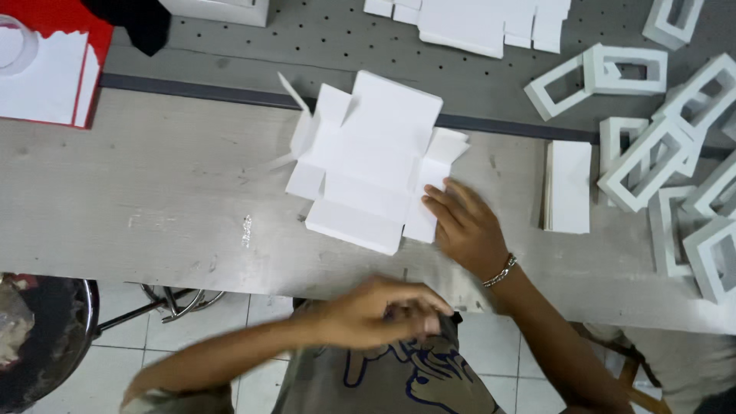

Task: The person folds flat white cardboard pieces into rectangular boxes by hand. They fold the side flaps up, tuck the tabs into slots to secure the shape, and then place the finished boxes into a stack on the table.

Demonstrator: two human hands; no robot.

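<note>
Head view: one unfolded white box blank (373, 157) lies flat on the grey table (153, 199), roughly centre, flaps out on all sides, two flaps at its 9 o'clock side standing up.

Right hand (465, 226) at the blank's 4 o'clock, palm down, fingers spread, fingertips (431, 198) touching the blank's right lower flap. Grip open, nothing held. One metal bracelet (500, 271) on that wrist.

Left hand (379, 310) at 6 o'clock of the blank, off the table edge, above the lap, well apart from the blank. Fingers curled in, pinched together; motion blur, cannot tell whether the grip holds anything.

One stack of white cards (569, 186) at 3 o'clock of the right hand, near, not touching. Beyond it at 2–3 o'clock, a heap of folded white frames with window cut-outs (659, 146), about ten; exact count unclear at the picture edge. More flat white blanks (475, 19) at 12 o'clock, overlapped, count unclear. One red tray with white sheets (46, 65) at 10 o'clock. One stool (46, 337) at 8 o'clock, on the tiled floor.
</note>
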